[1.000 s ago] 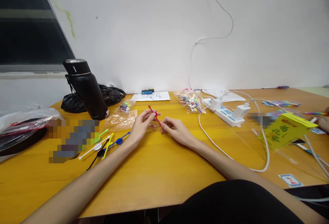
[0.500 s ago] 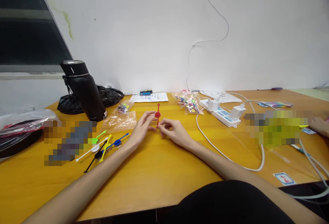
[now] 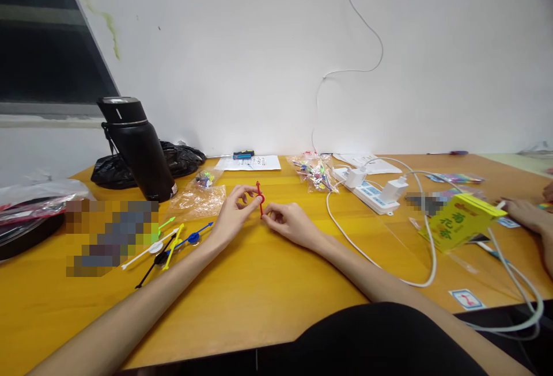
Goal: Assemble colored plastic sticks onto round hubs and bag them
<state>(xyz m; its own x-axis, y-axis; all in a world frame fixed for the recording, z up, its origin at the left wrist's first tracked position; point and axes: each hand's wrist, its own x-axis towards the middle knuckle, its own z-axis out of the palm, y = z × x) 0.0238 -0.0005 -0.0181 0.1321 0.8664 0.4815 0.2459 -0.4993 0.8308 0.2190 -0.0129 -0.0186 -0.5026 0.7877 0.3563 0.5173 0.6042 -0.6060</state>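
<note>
A small red arrow spinner (image 3: 261,200) with a round middle stands nearly upright above the table. My left hand (image 3: 235,212) pinches it at the round middle, the thumb in front. Closed on its lower end are the fingertips of my right hand (image 3: 294,223). Left of my left forearm lies a group of like arrow spinners: a blue spinner (image 3: 193,238), a yellow spinner (image 3: 175,243), a white spinner (image 3: 153,248), a black spinner (image 3: 160,259) and a partly blurred green spinner (image 3: 165,226).
A black bottle (image 3: 140,160) stands at the back left. Clear plastic bags (image 3: 203,200) and a bag of small coloured parts (image 3: 313,171) lie behind my hands. To the right are a power strip (image 3: 371,194) with cables, a yellow box (image 3: 464,223) and another person's hand (image 3: 522,215).
The red spinner has turned and tilted slightly, its top leaning left. My left thumb has come onto its round middle. At right, the other person's hand and the yellow box show more clearly.
</note>
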